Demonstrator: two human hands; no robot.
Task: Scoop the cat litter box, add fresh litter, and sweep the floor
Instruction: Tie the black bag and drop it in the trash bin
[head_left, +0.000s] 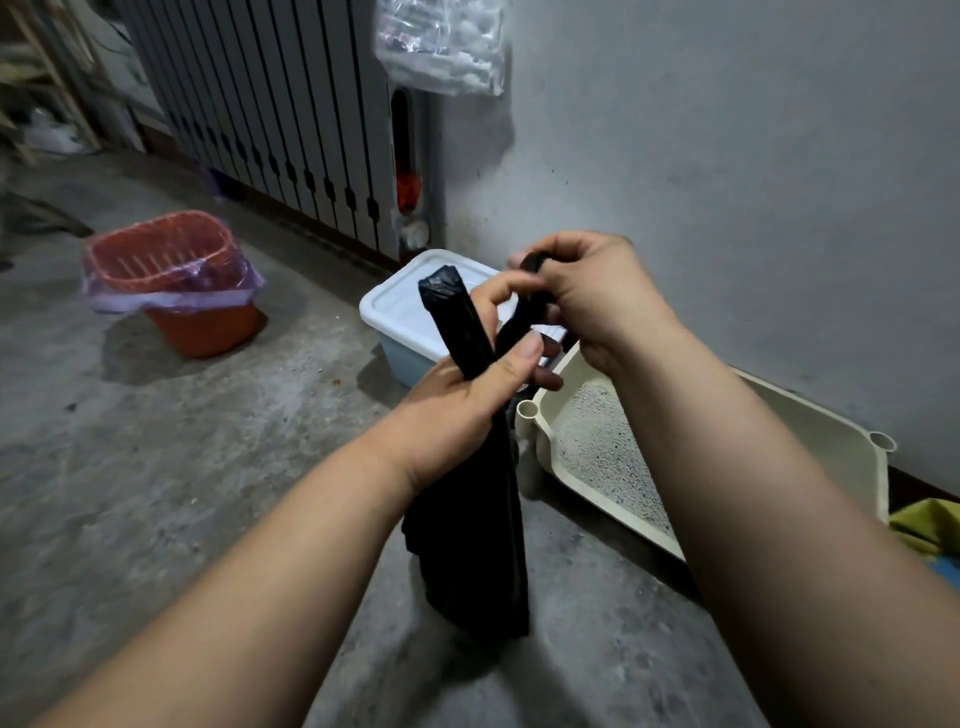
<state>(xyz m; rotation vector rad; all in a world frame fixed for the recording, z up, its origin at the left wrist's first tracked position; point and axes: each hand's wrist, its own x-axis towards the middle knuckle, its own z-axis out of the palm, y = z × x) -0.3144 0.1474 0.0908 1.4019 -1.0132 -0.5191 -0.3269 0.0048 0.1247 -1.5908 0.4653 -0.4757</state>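
A black plastic bag (472, 545) hangs in front of me above the concrete floor. My left hand (462, 405) grips one twisted handle of the bag, which sticks up past my thumb. My right hand (587, 301) pinches the other handle a little higher and to the right. Below my right forearm sits the cream litter box (810, 426) against the wall, holding pale grey litter (602, 452). Much of the box is hidden by my arm.
A white lidded storage bin (410, 312) stands behind my hands by the wall. An orange basket with a purple liner (171, 280) sits to the left on the floor. A radiator (260, 104) lines the back wall. A yellow cloth (930, 525) lies at right.
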